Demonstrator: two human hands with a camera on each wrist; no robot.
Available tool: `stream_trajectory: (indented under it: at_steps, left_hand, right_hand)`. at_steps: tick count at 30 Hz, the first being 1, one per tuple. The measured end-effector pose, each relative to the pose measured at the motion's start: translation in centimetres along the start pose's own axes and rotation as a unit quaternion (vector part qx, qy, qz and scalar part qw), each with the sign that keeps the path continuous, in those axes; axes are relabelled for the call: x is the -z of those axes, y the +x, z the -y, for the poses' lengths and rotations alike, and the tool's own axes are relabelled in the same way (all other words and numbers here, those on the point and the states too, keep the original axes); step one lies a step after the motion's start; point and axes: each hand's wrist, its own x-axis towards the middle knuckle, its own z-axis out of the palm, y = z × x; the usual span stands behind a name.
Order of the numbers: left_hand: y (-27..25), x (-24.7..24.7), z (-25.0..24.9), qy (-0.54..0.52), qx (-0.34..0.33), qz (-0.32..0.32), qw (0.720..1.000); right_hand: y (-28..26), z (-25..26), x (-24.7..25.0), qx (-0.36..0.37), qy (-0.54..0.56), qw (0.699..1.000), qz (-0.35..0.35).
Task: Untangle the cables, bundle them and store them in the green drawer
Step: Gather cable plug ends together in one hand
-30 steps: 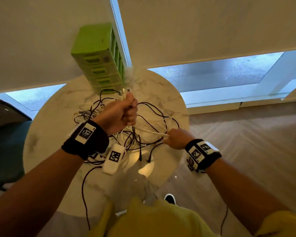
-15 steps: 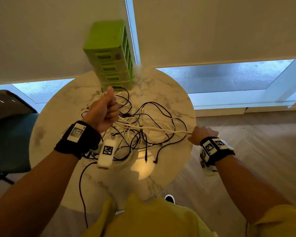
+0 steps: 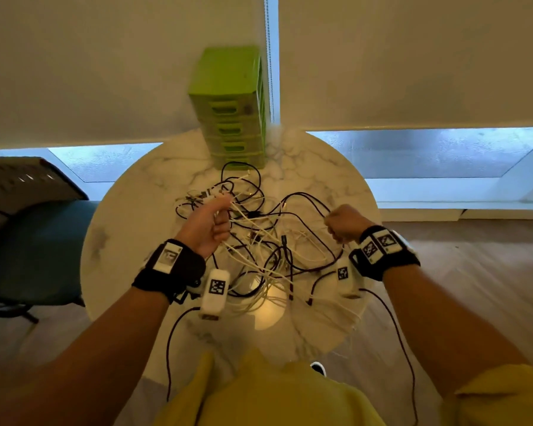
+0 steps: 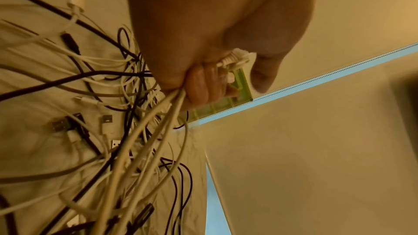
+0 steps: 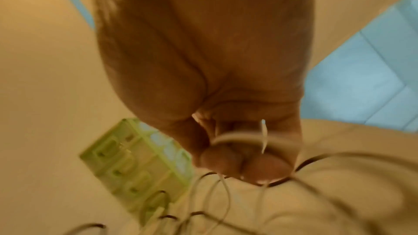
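Round table (image 3: 130,229): one drawer unit (image 3: 228,112), tangled cables (image 3: 268,241).

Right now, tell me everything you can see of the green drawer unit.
The green drawer unit is a small lime tower, plastic by its look, with four stacked drawers, each with a slot handle. All look closed. Its right side shows open slats. It stands upright at the far edge of the round marble table, against the window blinds. A black cable loop lies at its base. Neither hand touches it.
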Motion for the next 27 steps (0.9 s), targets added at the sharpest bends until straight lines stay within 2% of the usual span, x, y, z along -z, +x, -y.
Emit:
stream_trajectory:
  at_steps: [4, 6, 9, 12, 16, 19, 22, 25, 27]
  left_hand:
    - [0.2, 0.0, 0.3, 0.045, 0.034, -0.003, 0.998]
    - [0.2, -0.6, 0.4, 0.057, 0.060, 0.013, 0.996]
    - [0.8, -1.1, 0.3, -0.009, 0.062, 0.033, 0.997]
    - [1.5, -0.3, -0.7, -0.064, 0.024, 0.008, 0.998]
    - [1.4, 0.5, -1.0, -0.081, -0.004, 0.003, 0.997]
    - [1.8, 0.9, -1.5, -0.157, -0.021, 0.015, 0.987]
    - [2.0, 1.5, -2.1, -0.178, -0.033, 0.006, 0.983]
    - [0.9, 1.8, -2.4, -0.112, -0.053, 0.021, 0.992]
    - [0.3, 1.5, -2.5, -0.041, -0.069, 0.053, 0.995]
  right_hand:
    - [-2.2, 6.2, -1.9, 0.096, 0.179, 0.979, 0.021]
    - [-3.6, 8.8, -2.9, 0.153, 0.194, 0.967, 0.058]
    - [-4.8, 10.0, -4.5, 0.204, 0.155, 0.956, 0.143]
    - [-5.0, 8.8, -5.2, 0.199, 0.103, 0.955, 0.193]
    - [-4.5, 6.4, -4.7, 0.184, 0.114, 0.950, 0.227]
    - [-4.6, 5.9, -4.9, 0.173, 0.046, 0.945, 0.275]
    - [-4.7, 5.5, -5.2, 0.124, -0.034, 0.940, 0.315]
    - [-4.9, 6.3, -4.9, 0.119, -0.122, 0.943, 0.286]
    - [-5.2, 8.5, -5.0, 0.166, -0.080, 0.959, 0.214]
